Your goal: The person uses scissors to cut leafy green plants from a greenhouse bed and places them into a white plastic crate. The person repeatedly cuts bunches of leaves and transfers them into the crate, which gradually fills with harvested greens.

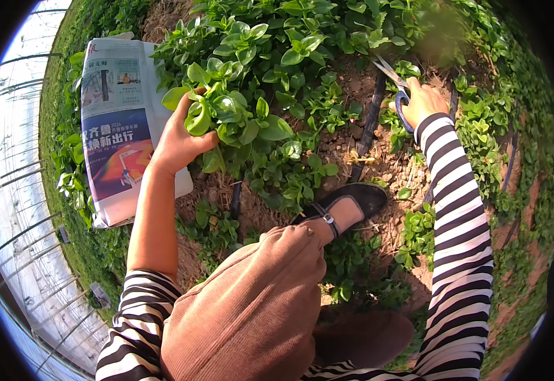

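Note:
My left hand (186,135) is closed around a bunch of glossy green leafy shoots (229,114), with the leaves fanning out to the right of my thumb and fingers. Below and to the left of that hand lies a folded newspaper (117,107), printed with pictures and writing. At the upper right, my right hand (422,102) grips scissors (392,74) by their dark blue handles. The blades point up and left over the soil, close to low green plants, and look slightly parted. Nothing shows between them.
Leafy plants (267,43) grow thickly across the ground. A black irrigation hose (371,119) crosses the bare soil. My black shoe (372,200) stands among the plants, below the hose. A greenhouse wall with ribs (20,190) curves along the left.

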The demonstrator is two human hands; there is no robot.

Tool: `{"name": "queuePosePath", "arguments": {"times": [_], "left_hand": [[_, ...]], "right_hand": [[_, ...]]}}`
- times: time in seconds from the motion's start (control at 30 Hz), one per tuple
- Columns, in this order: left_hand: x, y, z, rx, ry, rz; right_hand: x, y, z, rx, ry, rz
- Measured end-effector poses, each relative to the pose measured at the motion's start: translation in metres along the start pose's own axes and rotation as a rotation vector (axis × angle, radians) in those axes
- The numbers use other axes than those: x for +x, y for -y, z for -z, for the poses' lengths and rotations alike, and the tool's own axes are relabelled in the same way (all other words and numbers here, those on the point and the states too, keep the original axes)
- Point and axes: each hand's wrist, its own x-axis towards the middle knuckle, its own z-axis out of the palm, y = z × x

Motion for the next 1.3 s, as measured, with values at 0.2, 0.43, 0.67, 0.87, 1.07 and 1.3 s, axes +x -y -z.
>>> {"name": "queuePosePath", "arguments": {"times": [0.2,0.43,0.67,0.87,1.07,1.3], "left_hand": [[-0.006,0.023,0.000,-0.435,-0.042,-0.021],[0.028,0.002,-0.040,-0.919,-0.010,0.015],[0.021,-0.033,-0.140,-1.290,0.145,0.458],[-0.021,-0.087,-0.127,-1.170,0.229,0.478],[-0.125,-0.144,-0.002,-1.117,0.070,0.574],[-0.337,-0.185,0.201,-0.884,-0.427,0.731]], "right_hand": [[-0.077,-0.007,0.002,0.586,0.101,-0.046],[-0.044,-0.037,0.016,0.925,0.121,-0.035],[-0.096,-0.098,0.054,1.177,0.246,-0.223],[-0.220,-0.130,0.087,1.041,0.387,-0.503],[-0.322,-0.089,0.158,1.263,0.480,-0.785],[-0.325,-0.049,0.318,1.075,0.445,-0.436]]}}
